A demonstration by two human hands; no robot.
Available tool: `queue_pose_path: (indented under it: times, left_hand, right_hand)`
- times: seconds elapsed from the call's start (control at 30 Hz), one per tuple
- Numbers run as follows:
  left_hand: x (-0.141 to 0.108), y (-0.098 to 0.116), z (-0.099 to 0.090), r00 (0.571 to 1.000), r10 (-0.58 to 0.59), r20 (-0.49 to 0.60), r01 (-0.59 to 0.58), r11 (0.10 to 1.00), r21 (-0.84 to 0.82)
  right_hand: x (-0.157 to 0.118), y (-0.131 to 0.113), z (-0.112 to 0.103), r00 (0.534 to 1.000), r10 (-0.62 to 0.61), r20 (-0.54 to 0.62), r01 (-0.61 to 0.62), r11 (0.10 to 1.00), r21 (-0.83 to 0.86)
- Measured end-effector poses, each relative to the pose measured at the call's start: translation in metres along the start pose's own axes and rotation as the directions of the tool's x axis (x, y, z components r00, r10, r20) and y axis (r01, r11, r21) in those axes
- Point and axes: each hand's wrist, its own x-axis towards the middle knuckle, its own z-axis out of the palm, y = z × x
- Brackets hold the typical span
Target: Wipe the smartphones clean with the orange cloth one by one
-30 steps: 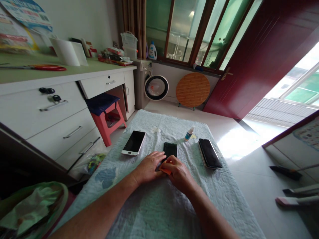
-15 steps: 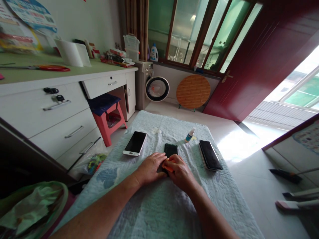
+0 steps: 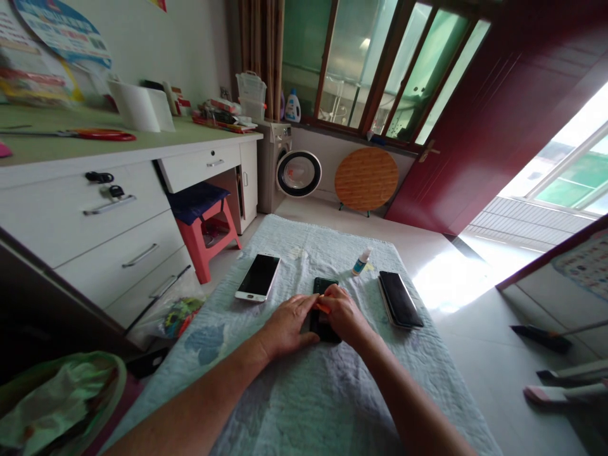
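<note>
A dark smartphone [image 3: 325, 330] lies on the cloth-covered table [image 3: 285, 392] between my hands. My right hand [image 3: 342, 311] is closed on an orange cloth [image 3: 323, 306], pressed against the phone's upper half. At the phone's left edge rests my left hand [image 3: 291, 323], its fingers stretched out and its thumb apart, steadying the side. A white phone [image 3: 258, 277] with a black screen lies to the left. Over on the right is another black phone [image 3: 400, 299], lying on something pale. Behind my right hand stands a small spray bottle [image 3: 361, 261] with a white cap.
A desk with drawers [image 3: 109, 209] runs along the left, with a pink stool [image 3: 202, 231] under it. A bin [image 3: 118, 386] stands at the lower left. Further back are a washing machine [image 3: 273, 164] with its door open and a round wooden tabletop [image 3: 367, 179].
My right hand has moved with the orange cloth slightly up the phone, uncovering more of its lower part. My left hand stays at the phone's left edge. The view has tilted a little.
</note>
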Motion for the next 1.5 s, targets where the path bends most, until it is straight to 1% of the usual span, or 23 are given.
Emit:
queue_pose_path:
  times: [0.2, 0.33, 0.4, 0.47, 0.6, 0.67, 0.73, 0.83, 0.97, 1.03, 1.13, 1.23, 1.33, 1.5]
  left_hand:
    - [0.000, 0.001, 0.001, 1.000, -0.030, 0.006, 0.030, 1.000, 0.009]
    - [-0.001, -0.002, 0.005, 0.999, -0.041, -0.009, 0.041, 0.999, -0.015]
    - [-0.001, -0.004, 0.006, 0.998, -0.062, -0.015, 0.062, 0.998, -0.015]
    - [-0.002, -0.005, 0.007, 0.998, -0.068, -0.008, 0.068, 0.998, -0.011]
    - [-0.002, -0.006, 0.006, 0.998, -0.068, 0.016, 0.068, 0.998, -0.010]
    - [-0.001, -0.005, 0.005, 0.997, -0.080, 0.021, 0.080, 0.997, -0.018]
    - [-0.001, -0.005, 0.006, 0.997, -0.072, 0.018, 0.073, 0.997, -0.035]
    - [-0.002, -0.005, 0.008, 0.997, -0.071, -0.008, 0.071, 0.996, -0.061]
    - [-0.001, -0.004, 0.010, 0.995, -0.086, -0.058, 0.082, 0.994, -0.072]
    - [-0.001, -0.002, 0.009, 0.995, -0.090, -0.047, 0.088, 0.995, -0.055]
    - [0.000, 0.002, 0.004, 0.995, -0.096, 0.007, 0.096, 0.995, -0.003]
    - [0.001, 0.005, 0.000, 0.995, -0.091, 0.041, 0.089, 0.995, 0.050]
    - [0.001, 0.006, -0.002, 0.995, -0.084, 0.056, 0.080, 0.994, 0.077]
    - [0.002, 0.007, -0.003, 0.997, -0.045, 0.062, 0.041, 0.997, 0.069]
  right_hand:
    - [0.025, 0.013, -0.001, 0.996, 0.070, -0.056, -0.073, 0.996, -0.058]
    - [0.025, 0.010, -0.002, 0.996, 0.075, -0.039, -0.077, 0.995, -0.058]
    - [0.018, 0.006, -0.004, 0.999, 0.039, -0.004, -0.039, 0.998, -0.039]
    - [0.008, 0.000, -0.006, 0.999, -0.027, 0.048, 0.027, 1.000, -0.007]
    - [-0.009, -0.011, -0.011, 0.981, -0.143, 0.133, 0.139, 0.990, 0.037]
    - [-0.011, -0.013, -0.012, 0.974, -0.169, 0.150, 0.164, 0.986, 0.043]
    - [-0.006, -0.011, -0.011, 0.974, -0.177, 0.144, 0.173, 0.984, 0.037]
    - [0.010, -0.002, -0.006, 0.982, -0.148, 0.115, 0.147, 0.989, 0.012]
    - [0.037, 0.012, -0.001, 0.998, -0.042, 0.050, 0.043, 0.999, -0.010]
    - [0.048, 0.018, 0.001, 0.999, -0.004, 0.037, 0.005, 1.000, -0.022]
    - [0.058, 0.023, 0.004, 0.998, 0.046, 0.031, -0.044, 0.998, -0.047]
    - [0.060, 0.023, 0.007, 0.998, 0.059, 0.015, -0.058, 0.997, -0.059]
    - [0.053, 0.019, 0.005, 0.998, 0.054, 0.010, -0.053, 0.998, -0.043]
    - [0.032, 0.008, -0.003, 0.998, 0.005, 0.068, -0.007, 0.999, 0.033]
